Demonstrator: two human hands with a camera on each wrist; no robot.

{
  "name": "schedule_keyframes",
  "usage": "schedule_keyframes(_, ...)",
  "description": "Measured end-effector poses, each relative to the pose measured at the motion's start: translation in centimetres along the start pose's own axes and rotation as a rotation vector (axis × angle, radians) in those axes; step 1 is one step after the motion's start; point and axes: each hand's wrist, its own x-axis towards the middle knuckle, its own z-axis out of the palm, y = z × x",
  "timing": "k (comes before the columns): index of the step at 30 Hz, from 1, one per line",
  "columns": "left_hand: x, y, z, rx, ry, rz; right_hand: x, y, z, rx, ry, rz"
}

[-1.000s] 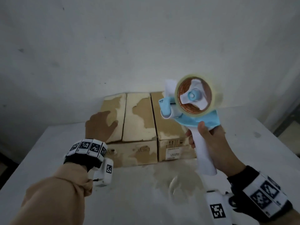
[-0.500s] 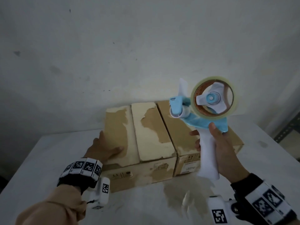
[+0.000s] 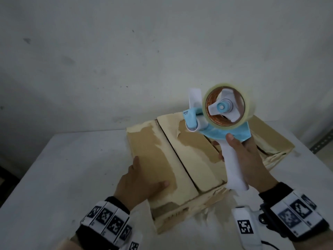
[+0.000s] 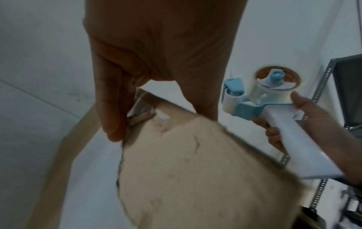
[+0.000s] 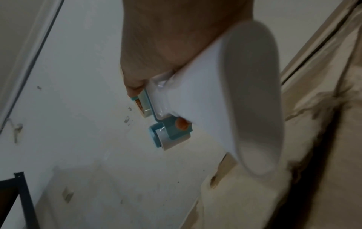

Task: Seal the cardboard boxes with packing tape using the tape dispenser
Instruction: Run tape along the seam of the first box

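A worn cardboard box [image 3: 156, 159] lies on the white table [image 3: 72, 168], its two top flaps closed with a dark seam between them. My left hand [image 3: 137, 183] grips its near-left corner, thumb on top and fingers down the left side; the left wrist view shows the same hand [image 4: 156, 46] on the box [image 4: 195, 170]. My right hand [image 3: 250, 159] holds the white handle of a blue tape dispenser [image 3: 232, 134] with a clear tape roll, raised above the boxes. A second box [image 3: 270, 141] sits behind it to the right. In the right wrist view the handle [image 5: 225, 93] fills the frame.
A white wall stands close behind the boxes. Grey metal shelving [image 3: 322, 141] shows at the far right edge. Torn paper residue [image 3: 207, 219] marks the table in front of the near box. Bare tabletop stretches to the left.
The near box has come closer to me and turned at an angle. My left hand has shifted from its top to the near-left corner. The dispenser stays raised.
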Motion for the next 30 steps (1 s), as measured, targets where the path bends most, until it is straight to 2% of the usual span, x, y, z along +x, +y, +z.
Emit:
schedule_keyframes(3, -0.7, -0.1, -1.0, 0.150, -0.016, 0.025, 0.3, -0.7, -0.1, 0.012, -0.011, -0.010)
schedule_keyframes(6, 1.0, -0.1, -3.9, 0.297, 0.171, 0.093, 0.7, -1.2, 0.0, 0.033, -0.015, -0.010)
schedule_keyframes(8, 3.7, -0.2, -5.5, 0.270, 0.305, 0.163, 1.0, -1.2, 0.1, 0.046, -0.012, -0.019)
schedule_keyframes(9, 5.5, -0.3, -6.0, 0.225, 0.326, 0.200, 1.1, -1.3, 0.2, 0.044, -0.010, -0.026)
schedule_keyframes(12, 10.2, -0.3, -6.6, 0.146, 0.218, 0.252, 1.4, -1.2, 0.6, 0.044, 0.009, -0.031)
schedule_keyframes(17, 13.8, -0.6, -6.5, 0.275, 0.083, 0.129, 2.3, -1.4, 1.7, 0.014, 0.050, -0.039)
schedule_keyframes(20, 13.4, -1.0, -7.0, 0.354, 0.050, 0.134, 3.2, -2.1, 2.5, -0.024, 0.051, -0.040)
schedule_keyframes(24, 10.8, -2.4, -6.9, 0.324, -0.058, 0.170, 3.9, -2.8, 3.8, -0.076, 0.016, 0.023)
schedule_keyframes(27, 8.9, -3.5, -7.3, 0.389, -0.133, 0.159, 4.0, -2.7, 4.9, -0.066, -0.067, 0.039)
schedule_keyframes(28, 8.3, -3.6, -7.6, 0.403, -0.136, 0.166, 3.9, -2.6, 5.3, -0.051, -0.095, 0.041)
schedule_keyframes(30, 7.3, -3.2, -8.3, 0.403, -0.006, 0.244, 3.7, -2.4, 5.9, -0.008, -0.156, 0.039)
